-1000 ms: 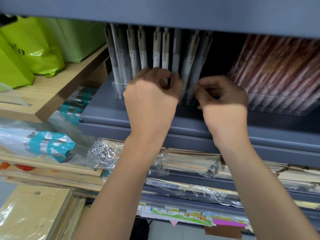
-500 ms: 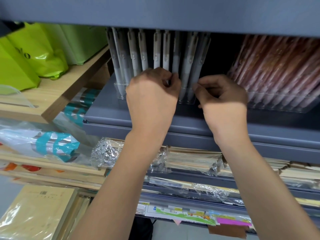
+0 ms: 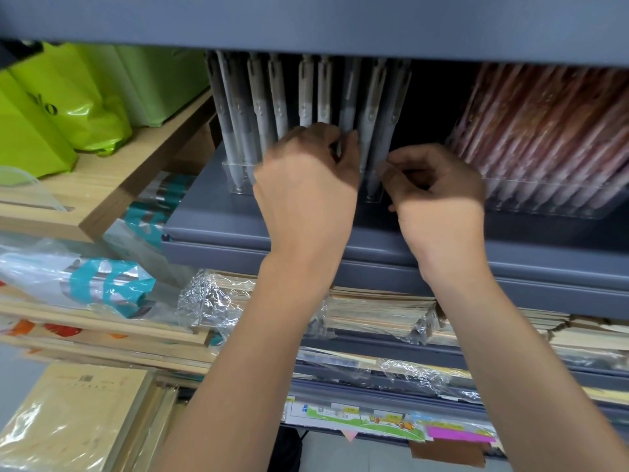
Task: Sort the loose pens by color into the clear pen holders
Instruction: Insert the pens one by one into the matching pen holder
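Pinching a grey pen (image 3: 349, 107) between thumb and forefinger, the left hand (image 3: 306, 185) sits curled against the middle of the row, back of the hand toward the camera. Right hand (image 3: 439, 195) is curled too, fingertips at the right end of the clear holder (image 3: 238, 190), close against the last pen's lower barrel; whether it grips that pen or only steadies the holder, cannot tell. Change over the last second is small: the left hand has crept a little up and right along the row, while the right hand has barely shifted. Judgement: a pen is being seated or straightened in its slot, not freshly picked up. The grey pens (image 3: 258, 110) stand upright in that holder toward the left end of the grey shelf (image 3: 211, 219), tops hidden under the shelf above. Toward the right end sits a second clear holder (image 3: 544, 212) packed with reddish pens (image 3: 544, 131). No loose pens in sight. Green bags (image 3: 68, 107) sit on a wooden shelf off the left.
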### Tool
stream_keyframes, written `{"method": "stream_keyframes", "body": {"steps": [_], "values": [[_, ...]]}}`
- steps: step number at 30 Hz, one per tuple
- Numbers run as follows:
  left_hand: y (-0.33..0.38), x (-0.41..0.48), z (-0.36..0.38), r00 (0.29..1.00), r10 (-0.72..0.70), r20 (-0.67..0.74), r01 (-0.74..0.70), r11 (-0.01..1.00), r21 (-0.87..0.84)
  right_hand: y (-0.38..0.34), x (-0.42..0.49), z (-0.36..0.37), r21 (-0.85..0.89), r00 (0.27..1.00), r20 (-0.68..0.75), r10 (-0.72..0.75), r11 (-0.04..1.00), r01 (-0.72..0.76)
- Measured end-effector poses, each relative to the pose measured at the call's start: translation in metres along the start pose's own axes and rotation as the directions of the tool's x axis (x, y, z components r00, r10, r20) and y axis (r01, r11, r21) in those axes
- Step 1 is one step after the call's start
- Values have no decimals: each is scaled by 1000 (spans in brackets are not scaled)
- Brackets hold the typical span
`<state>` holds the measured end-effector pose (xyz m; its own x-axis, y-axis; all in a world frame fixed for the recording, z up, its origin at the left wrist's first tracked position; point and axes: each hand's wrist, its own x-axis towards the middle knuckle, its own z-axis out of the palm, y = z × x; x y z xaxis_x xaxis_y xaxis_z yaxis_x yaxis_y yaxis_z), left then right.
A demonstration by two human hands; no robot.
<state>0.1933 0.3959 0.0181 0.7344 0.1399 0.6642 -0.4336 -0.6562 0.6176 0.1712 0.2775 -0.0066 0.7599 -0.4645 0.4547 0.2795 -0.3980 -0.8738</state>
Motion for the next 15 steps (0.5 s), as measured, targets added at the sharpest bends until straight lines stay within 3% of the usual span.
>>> {"method": "stream_keyframes", "body": {"steps": [15], "values": [[3, -7, 1, 998, -49, 49, 50, 999, -18, 2, 1, 2, -20, 1000, -22, -16, 1000, 16]]}}
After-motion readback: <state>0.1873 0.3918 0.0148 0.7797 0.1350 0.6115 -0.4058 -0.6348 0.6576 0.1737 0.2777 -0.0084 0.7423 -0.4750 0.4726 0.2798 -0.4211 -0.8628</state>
